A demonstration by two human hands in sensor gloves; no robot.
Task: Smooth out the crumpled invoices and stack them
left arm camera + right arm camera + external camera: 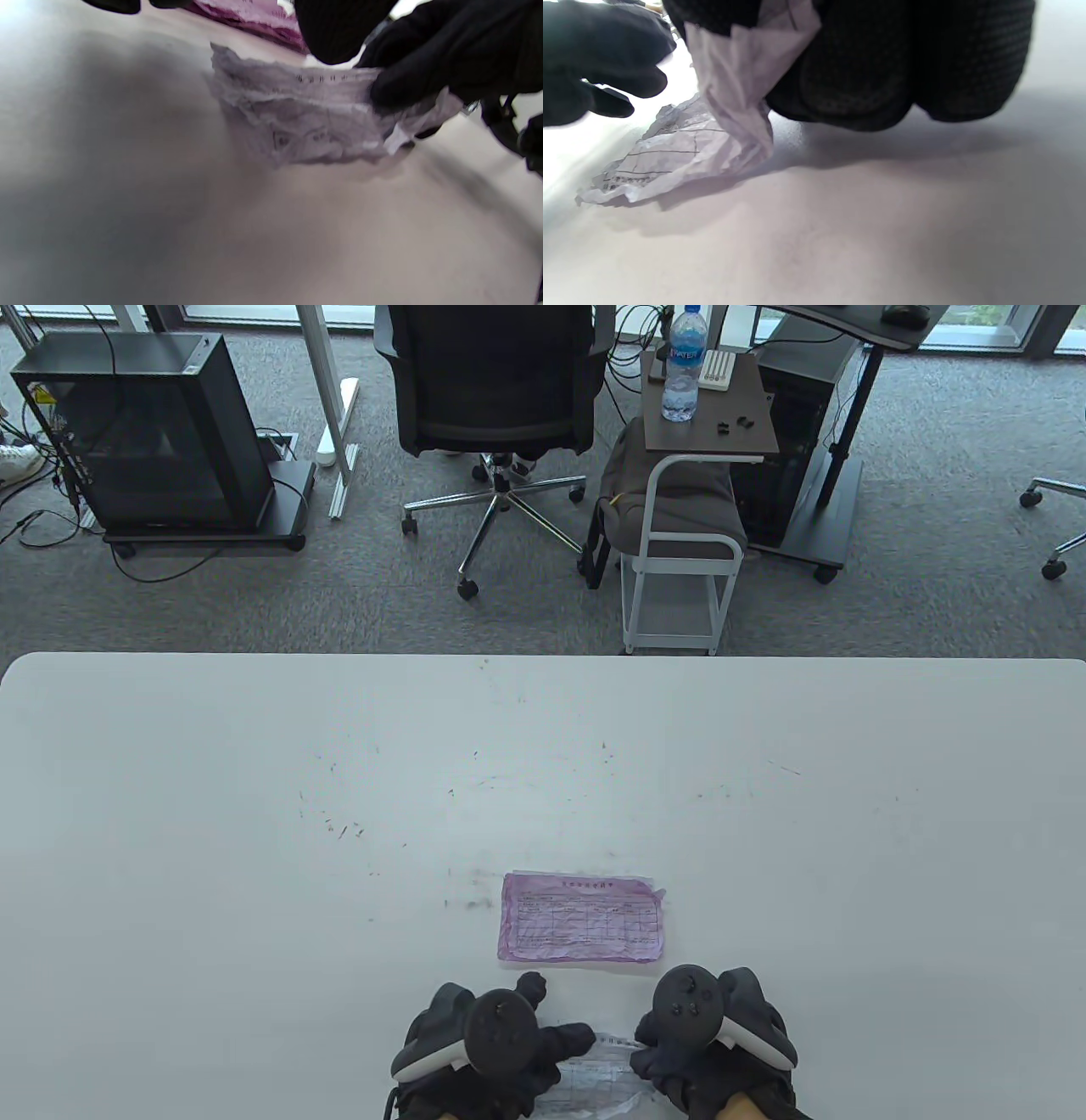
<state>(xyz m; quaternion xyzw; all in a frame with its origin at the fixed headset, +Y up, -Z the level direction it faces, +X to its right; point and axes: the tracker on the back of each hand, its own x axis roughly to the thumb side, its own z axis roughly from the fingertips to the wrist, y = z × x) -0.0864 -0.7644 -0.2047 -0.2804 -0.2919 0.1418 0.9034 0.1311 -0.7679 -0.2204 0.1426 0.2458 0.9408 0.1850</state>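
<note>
Office carpet, a black swivel chair [496, 381] and a small brown side table carrying a clear water bottle [684, 364] lie beyond the broad white table [254, 814], whose scuffed top is bare across most of its width.

At the near edge, left of centre, the left hand [475, 1048] reaches its fingers toward the crumpled white invoice with printed grid lines [598, 1069]. In the right wrist view those fingers hang loose just off the sheet's free end, so this hand looks relaxed and holding nothing, though the table view is too crowded to be sure. The sheet lies between the two hands, its long axis running left to right, its left part resting on the table.

Right of it, the right hand [721, 1044] pinches the sheet's right end between curled fingers, lifting that end clear of the surface.

Just beyond both hands, the flattened pink invoices with a printed table [581, 918] form the stack, long side parallel to the near edge. Spreading the white sheet likely calls for the left hand to pin its free end; there is open room on either side, little toward the near edge.
</note>
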